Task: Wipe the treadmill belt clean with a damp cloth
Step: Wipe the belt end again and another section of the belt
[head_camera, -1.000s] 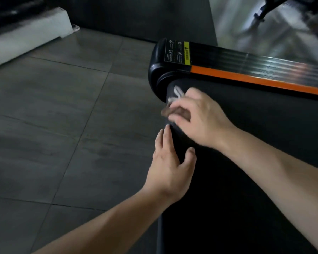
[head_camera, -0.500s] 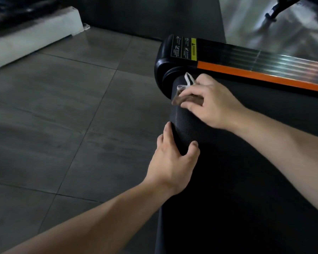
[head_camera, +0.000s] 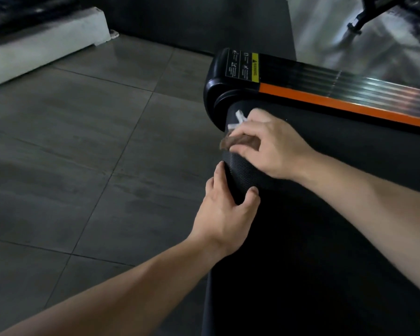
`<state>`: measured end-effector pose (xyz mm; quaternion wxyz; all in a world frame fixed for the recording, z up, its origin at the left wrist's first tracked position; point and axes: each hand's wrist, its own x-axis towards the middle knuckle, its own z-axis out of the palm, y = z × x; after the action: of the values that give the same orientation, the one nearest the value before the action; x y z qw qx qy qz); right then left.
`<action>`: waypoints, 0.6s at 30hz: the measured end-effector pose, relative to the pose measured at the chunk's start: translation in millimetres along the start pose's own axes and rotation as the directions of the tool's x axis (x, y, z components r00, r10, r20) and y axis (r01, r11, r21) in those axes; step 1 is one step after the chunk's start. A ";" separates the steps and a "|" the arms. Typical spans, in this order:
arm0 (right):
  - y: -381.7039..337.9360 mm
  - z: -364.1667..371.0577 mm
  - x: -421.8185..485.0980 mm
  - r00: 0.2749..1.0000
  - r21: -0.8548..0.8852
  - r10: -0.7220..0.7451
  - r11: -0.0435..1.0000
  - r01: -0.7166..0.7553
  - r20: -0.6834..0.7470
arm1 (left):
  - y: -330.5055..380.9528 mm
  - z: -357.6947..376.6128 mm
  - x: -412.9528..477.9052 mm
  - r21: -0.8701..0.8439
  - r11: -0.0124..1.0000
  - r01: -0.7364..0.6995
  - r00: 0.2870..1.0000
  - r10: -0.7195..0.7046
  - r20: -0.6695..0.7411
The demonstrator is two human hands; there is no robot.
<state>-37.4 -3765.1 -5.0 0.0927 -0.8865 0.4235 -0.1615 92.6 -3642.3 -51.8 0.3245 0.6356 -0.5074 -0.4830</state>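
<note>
Black textured belt (head_camera: 243, 173) fills the right half of the head view, curving down over its rounded end beside the grey tiled floor (head_camera: 83, 166). The right hand (head_camera: 274, 144) holds a small wadded cloth (head_camera: 238, 140), brown with a white scrap poking out on top. Its fingers and thumb are pinched together round the cloth, pressing it on the belt's rounded end just beside the glossy black end cap (head_camera: 216, 93), probably to reach the corner where grime gathers. The left hand (head_camera: 226, 209) clasps the same rounded end nearer the camera, fingers curled over the edge toward the floor and thumb set on top. This looks meant to steady the belt or draw it round so fresh surface comes under the cloth. An orange strip (head_camera: 337, 103) edges the side rail (head_camera: 349, 81) beyond. Most of the belt lies in shadow, so how clean it is cannot be told.
</note>
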 end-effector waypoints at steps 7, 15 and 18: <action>8.1 11.7 24.6 0.975 -0.118 0.153 0.978 -0.172 -0.159 | -1.5 -1.5 -3.8 -0.048 0.999 0.020 1.000 -0.019 0.017; 20.0 8.5 53.1 0.925 -0.091 0.303 0.939 -0.331 -0.230 | -13.9 1.7 -42.4 -0.057 0.998 0.037 0.999 -0.036 0.015; -17.5 10.9 8.8 0.993 -0.078 0.100 0.991 -0.105 -0.068 | -19.6 1.6 -56.1 -0.051 0.998 0.029 0.999 -0.028 0.017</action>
<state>-15.6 -3760.8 -8.0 0.0507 -0.8610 0.4775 -0.1675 96.6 -3583.0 -54.1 0.3296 0.6303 -0.4883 -0.5056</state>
